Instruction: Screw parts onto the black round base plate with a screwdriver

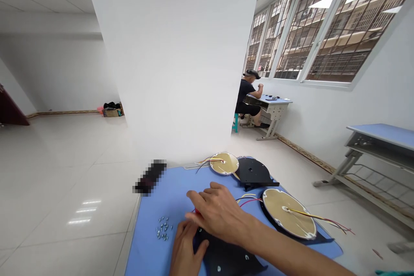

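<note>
Facing a wide white pillar (174, 60) in a tiled room with barred windows (323, 30), the blue table (168, 194) sat low in view; another person (247, 97) worked at a far desk (274, 103). Black plate (226, 256) lay at the near edge, gold discs (289, 217) with wires to the right, screws (163, 227) in a loose pile to the left. Right hand (220, 215) rested over the plate, fingers curled on something red (198, 212); grip unclear. Left hand (186, 248) pressed the plate edge, fingers loosely bent.
</note>
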A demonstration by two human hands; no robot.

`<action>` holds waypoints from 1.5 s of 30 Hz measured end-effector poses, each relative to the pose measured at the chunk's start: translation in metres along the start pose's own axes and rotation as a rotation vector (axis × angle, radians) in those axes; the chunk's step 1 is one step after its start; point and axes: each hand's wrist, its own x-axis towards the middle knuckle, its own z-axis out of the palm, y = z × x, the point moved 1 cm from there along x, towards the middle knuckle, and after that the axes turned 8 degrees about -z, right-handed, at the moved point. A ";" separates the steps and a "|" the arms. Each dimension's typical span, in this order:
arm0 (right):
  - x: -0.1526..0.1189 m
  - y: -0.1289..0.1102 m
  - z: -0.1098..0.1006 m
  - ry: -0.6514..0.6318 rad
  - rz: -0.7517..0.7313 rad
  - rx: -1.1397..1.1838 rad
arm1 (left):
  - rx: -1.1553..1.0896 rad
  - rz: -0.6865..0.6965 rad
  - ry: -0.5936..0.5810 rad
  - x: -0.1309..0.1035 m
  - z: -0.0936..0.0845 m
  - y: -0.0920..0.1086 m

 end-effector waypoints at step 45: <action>-0.012 -0.001 0.009 0.089 -0.060 0.040 | 0.068 0.020 -0.021 0.000 -0.001 0.002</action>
